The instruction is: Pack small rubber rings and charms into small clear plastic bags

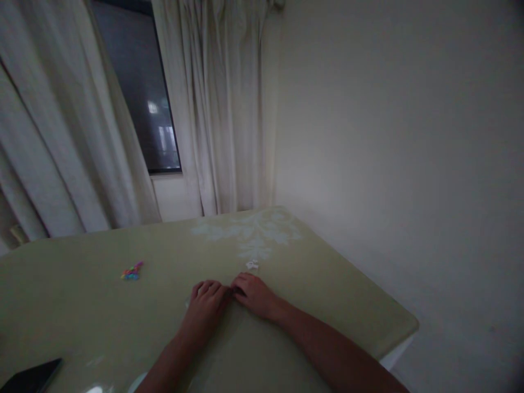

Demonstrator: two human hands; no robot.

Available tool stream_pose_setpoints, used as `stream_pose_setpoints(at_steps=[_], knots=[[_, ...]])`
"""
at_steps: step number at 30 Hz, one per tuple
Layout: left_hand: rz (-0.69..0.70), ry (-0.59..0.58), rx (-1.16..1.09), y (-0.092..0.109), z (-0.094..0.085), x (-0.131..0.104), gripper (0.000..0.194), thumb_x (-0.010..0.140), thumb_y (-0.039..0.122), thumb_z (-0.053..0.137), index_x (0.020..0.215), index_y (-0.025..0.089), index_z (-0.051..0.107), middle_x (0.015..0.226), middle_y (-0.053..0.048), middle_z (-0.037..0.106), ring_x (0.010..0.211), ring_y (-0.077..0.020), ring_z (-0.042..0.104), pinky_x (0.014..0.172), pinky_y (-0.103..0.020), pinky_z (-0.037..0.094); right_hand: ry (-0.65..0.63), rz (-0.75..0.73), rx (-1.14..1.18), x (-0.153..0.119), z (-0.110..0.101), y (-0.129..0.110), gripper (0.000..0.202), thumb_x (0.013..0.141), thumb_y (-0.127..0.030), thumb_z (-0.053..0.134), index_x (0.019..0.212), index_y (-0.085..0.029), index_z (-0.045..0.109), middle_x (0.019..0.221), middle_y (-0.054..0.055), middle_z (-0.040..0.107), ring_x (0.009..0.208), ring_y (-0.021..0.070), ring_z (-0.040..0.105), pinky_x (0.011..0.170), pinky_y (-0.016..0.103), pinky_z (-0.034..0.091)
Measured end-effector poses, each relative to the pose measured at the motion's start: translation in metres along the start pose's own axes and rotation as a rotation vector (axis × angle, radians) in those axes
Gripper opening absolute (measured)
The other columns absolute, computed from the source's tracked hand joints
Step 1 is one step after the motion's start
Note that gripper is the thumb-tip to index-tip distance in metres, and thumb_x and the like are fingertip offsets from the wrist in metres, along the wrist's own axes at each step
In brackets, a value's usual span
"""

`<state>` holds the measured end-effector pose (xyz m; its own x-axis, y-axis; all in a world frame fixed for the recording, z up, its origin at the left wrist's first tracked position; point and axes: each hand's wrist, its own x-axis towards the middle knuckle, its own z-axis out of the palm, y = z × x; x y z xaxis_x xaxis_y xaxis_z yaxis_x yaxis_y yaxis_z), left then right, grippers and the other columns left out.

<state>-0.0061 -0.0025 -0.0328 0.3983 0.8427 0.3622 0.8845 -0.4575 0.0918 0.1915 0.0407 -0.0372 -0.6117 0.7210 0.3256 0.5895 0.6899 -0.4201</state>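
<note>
Near the middle of the green table (327, 284), my left hand (207, 303) rests with its fingers curled down. My right hand (252, 295) meets it, the fingertips and thumbs of both hands close together. Whatever lies between or under the fingers is hidden. Just beyond my right hand sits a small white item (252, 265). To the left, apart from both hands, lies a little cluster of colourful pieces (132, 271) in pink, yellow, red and blue.
A dark flat object (33, 376) lies at the table's near left corner. Pale curtains (229, 109) and a window (143, 87) stand behind the table. A plain wall (388, 136) runs along its right side.
</note>
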Motion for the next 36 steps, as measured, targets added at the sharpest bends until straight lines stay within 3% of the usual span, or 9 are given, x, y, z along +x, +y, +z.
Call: stream_pose_setpoints(at_steps=[12,23,36], knots=[[0.016,0.046,0.007,-0.006,0.008,0.0,0.021,0.099,0.02,0.056,0.106,0.027,0.075,0.106,-0.005,0.078,0.111,-0.0271,0.066,0.103,-0.046,0.039,0.022,0.013,0.02,0.0,0.002,0.0,0.017,0.092,-0.019,0.068,0.109,-0.017,0.072,0.107,0.008,0.073,0.102,0.0216,0.066,0.091,0.029,0.05],[0.029,0.008,-0.014,-0.018,0.013,-0.002,0.026,0.097,0.021,0.056,0.111,0.029,0.076,0.111,-0.005,0.079,0.113,-0.027,0.066,0.103,-0.045,0.039,0.013,-0.021,-0.042,0.003,0.01,0.008,0.02,0.091,-0.026,0.073,0.11,-0.017,0.074,0.106,0.008,0.072,0.101,0.0211,0.065,0.089,0.028,0.05],[0.066,0.047,0.052,-0.029,0.018,-0.007,0.03,0.095,0.019,0.053,0.111,0.03,0.076,0.112,-0.004,0.079,0.112,-0.0278,0.065,0.101,-0.043,0.038,0.005,-0.061,-0.063,0.005,0.015,0.01,0.022,0.095,-0.033,0.071,0.109,-0.016,0.073,0.109,0.008,0.072,0.104,0.0202,0.065,0.091,0.028,0.049]])
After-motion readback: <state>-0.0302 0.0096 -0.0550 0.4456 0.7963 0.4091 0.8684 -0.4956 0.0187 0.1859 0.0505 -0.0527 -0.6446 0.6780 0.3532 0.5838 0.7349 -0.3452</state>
